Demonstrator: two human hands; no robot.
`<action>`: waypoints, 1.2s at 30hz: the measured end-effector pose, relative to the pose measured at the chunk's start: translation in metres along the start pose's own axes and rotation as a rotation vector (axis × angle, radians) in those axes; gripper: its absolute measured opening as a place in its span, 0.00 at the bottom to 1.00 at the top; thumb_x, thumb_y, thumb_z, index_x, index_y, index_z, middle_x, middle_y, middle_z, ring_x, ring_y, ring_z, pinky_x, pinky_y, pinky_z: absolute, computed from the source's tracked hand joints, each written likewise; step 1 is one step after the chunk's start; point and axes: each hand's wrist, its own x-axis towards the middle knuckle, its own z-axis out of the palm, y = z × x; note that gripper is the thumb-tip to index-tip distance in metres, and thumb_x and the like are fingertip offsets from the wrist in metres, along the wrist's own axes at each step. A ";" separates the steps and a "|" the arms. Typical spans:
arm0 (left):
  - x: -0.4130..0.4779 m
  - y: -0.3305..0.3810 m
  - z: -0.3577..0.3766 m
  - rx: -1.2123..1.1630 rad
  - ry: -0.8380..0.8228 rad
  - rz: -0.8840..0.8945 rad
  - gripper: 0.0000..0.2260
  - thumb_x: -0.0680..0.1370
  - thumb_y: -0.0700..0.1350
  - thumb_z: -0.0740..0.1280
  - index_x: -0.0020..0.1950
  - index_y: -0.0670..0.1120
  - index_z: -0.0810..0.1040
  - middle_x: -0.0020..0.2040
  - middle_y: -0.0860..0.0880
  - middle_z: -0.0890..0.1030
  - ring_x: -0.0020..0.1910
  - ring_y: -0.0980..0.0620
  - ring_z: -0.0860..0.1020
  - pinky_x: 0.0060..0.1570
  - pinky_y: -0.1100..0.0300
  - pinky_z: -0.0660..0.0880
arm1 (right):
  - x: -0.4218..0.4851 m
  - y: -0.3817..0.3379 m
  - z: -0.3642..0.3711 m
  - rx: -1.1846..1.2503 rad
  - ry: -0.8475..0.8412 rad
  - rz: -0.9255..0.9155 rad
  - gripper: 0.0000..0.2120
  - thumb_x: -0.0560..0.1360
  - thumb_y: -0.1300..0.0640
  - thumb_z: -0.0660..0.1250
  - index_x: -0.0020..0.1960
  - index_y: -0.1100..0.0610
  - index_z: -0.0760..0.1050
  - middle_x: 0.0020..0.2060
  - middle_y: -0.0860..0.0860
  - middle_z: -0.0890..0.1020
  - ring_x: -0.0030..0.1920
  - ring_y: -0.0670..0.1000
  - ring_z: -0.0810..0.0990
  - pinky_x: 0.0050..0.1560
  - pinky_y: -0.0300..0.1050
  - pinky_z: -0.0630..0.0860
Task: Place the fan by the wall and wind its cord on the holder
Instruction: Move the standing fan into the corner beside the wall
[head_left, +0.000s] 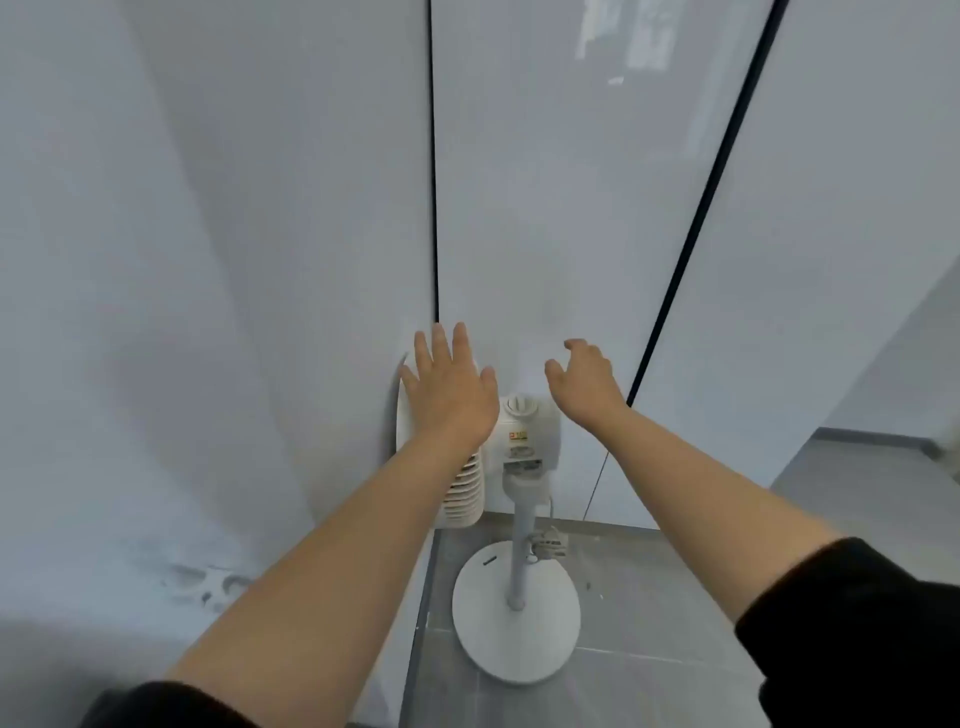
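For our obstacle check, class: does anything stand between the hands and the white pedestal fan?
Nothing visible does. The left hand is over the white pedestal fan's grille and the right hand hangs above its motor housing.

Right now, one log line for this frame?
fan: upright by wall | cord: bundled low on pole | left hand: open, over grille | right hand: open, holds nothing

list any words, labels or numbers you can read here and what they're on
No text here can be read.
sticker on the fan motor housing: a red mark and orange print, too blurred to read.
label just below it: dark print, too small and blurred to read.
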 end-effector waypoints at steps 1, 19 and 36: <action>-0.003 -0.007 0.012 0.046 0.013 0.008 0.28 0.82 0.51 0.51 0.78 0.47 0.44 0.79 0.45 0.45 0.77 0.44 0.41 0.74 0.44 0.45 | 0.000 0.011 0.015 0.002 -0.025 0.051 0.23 0.80 0.52 0.55 0.71 0.62 0.61 0.67 0.59 0.67 0.66 0.59 0.66 0.61 0.52 0.67; -0.069 -0.063 0.102 0.219 0.347 0.194 0.28 0.81 0.53 0.52 0.78 0.50 0.45 0.79 0.46 0.47 0.77 0.45 0.42 0.72 0.42 0.42 | -0.025 0.095 0.098 0.585 0.048 0.184 0.23 0.77 0.45 0.60 0.53 0.66 0.73 0.55 0.61 0.78 0.49 0.57 0.76 0.50 0.50 0.73; -0.133 -0.042 0.037 -0.479 0.050 -0.137 0.32 0.79 0.57 0.58 0.75 0.40 0.56 0.71 0.40 0.67 0.68 0.40 0.68 0.61 0.52 0.66 | -0.133 0.130 0.044 0.765 0.024 0.296 0.17 0.78 0.51 0.60 0.58 0.64 0.71 0.59 0.60 0.77 0.58 0.60 0.76 0.63 0.57 0.71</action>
